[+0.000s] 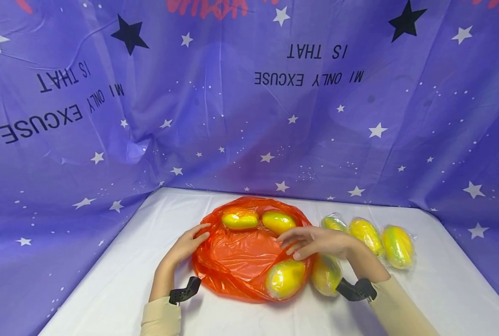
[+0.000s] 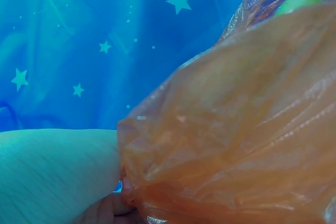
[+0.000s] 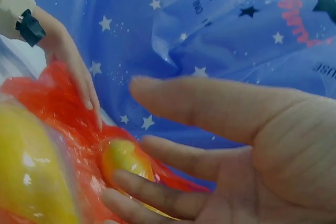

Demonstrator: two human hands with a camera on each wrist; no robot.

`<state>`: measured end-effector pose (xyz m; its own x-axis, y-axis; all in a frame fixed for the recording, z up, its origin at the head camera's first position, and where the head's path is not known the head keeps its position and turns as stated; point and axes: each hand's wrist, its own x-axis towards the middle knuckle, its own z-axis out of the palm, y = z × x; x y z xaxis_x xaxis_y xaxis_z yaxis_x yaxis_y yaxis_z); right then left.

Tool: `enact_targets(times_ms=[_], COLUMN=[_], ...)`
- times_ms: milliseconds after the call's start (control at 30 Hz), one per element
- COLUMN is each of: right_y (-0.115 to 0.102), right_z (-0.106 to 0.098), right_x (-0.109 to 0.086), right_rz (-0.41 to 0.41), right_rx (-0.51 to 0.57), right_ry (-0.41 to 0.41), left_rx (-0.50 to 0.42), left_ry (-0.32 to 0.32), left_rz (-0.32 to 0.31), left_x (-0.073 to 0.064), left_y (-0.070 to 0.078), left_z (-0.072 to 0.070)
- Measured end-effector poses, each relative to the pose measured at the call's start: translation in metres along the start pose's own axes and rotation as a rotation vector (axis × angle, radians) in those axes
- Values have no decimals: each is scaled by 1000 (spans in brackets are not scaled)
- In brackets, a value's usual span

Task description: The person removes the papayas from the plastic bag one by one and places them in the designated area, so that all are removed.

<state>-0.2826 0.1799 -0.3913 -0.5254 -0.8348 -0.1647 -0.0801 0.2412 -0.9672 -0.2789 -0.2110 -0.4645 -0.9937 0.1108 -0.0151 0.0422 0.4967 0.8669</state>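
Observation:
A red plastic bag (image 1: 249,252) lies spread on the table with its mouth open upward. Two yellow-green mangoes in clear wrap, one left (image 1: 239,219) and one right (image 1: 277,222), lie inside at its back. Another mango (image 1: 286,280) is at its front right. My left hand (image 1: 186,243) touches the bag's left rim with extended fingers; in the left wrist view the red film hides most of them. Above the bag's right side is my right hand (image 1: 316,240), fingers spread and holding nothing, its palm bare in the right wrist view.
Right of the bag lie more wrapped mangoes: one close by (image 1: 326,275), partly under my right wrist, and three in a row farther back, such as the outermost (image 1: 397,246). A purple star-printed cloth (image 1: 249,116) hangs behind the white table (image 1: 157,219).

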Motion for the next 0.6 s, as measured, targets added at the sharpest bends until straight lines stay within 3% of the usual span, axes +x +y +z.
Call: enact_targets(times_ms=[133,300,600], right_y=[2,3,8], right_z=[-5,-3,-1], right_x=[12,27,36], right_rz=[19,56,131], right_rx=[-38,-168,-352], right_ry=[-103,-202,-260], left_rx=[3,2,-3], left_ry=[1,-3,-5], left_rz=[6,8,7], left_x=[0,0,-1], left_y=[0,-2,0], left_z=[0,1,1])
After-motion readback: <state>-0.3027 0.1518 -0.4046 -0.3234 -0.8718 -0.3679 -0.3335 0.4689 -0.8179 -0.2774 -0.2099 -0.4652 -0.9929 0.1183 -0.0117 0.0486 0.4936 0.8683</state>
